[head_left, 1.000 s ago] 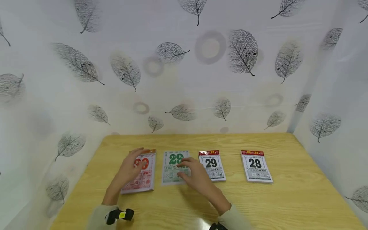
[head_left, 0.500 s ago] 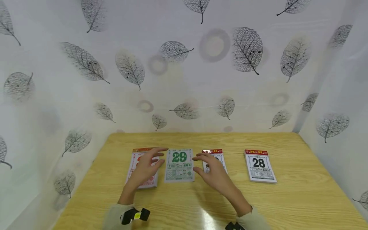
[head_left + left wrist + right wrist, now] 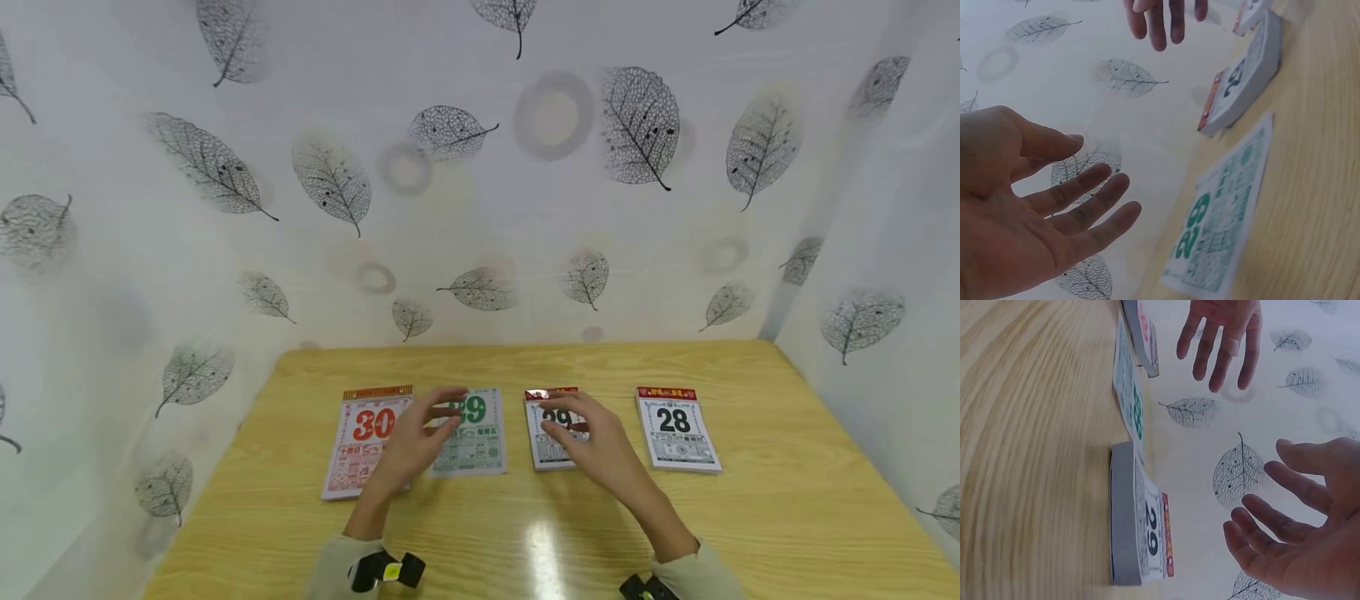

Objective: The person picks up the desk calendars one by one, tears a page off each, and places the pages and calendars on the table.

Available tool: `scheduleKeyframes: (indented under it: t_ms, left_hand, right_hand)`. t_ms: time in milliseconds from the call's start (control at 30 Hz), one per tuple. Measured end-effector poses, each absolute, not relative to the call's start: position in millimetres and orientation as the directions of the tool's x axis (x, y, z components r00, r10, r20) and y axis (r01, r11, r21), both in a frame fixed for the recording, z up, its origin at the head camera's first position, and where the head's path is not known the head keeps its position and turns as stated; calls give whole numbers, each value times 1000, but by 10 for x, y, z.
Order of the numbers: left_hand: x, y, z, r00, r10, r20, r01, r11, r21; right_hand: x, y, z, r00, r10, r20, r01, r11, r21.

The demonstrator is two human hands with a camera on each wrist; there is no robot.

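My left hand (image 3: 414, 442) hovers above the gap between a thick red-printed calendar pad (image 3: 360, 454) marked 30 and a loose green calendar sheet (image 3: 480, 446) marked 29, covering part of each. Its fingers are spread and hold nothing. Over a black-printed calendar pad (image 3: 550, 454) marked 29 is my right hand (image 3: 600, 442), fingers loosely bent with nothing in them. In the left wrist view the green sheet (image 3: 1225, 219) lies flat on the wood, apart from the hand. The right wrist view shows the black 29 pad (image 3: 1135, 519) below the right hand, untouched.
Another black-printed calendar pad (image 3: 677, 433) marked 28 lies to the right of the row. The wooden table (image 3: 787, 492) meets a pale leaf-patterned backdrop (image 3: 480, 208) at its back and sides. Bright glare shows on the table's front part.
Both hands have moved to the right, the left from over the red pad to the green sheet's left part, the right from the green sheet to over the black 29 pad. The calendars stay put.
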State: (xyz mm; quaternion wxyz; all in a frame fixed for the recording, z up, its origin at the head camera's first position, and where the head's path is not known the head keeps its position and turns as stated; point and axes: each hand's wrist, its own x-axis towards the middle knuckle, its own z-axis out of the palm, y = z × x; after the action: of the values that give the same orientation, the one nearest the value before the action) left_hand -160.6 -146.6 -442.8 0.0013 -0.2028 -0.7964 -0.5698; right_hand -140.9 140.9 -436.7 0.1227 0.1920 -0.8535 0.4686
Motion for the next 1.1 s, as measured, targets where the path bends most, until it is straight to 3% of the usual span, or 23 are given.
scheduleKeyframes:
  t_ms: [733,1100]
  left_hand:
    - [-1769,-831,-4647,-935,318,157,213,150,965]
    - [-1836,-626,-4766,-954,280,110,175,222,959]
  right_hand:
    - [-1602,1832,-4586,-958,-120,262,-286,503,-815]
    - [-1666,1909,-4713,-973,-118,200,-233,485,-843]
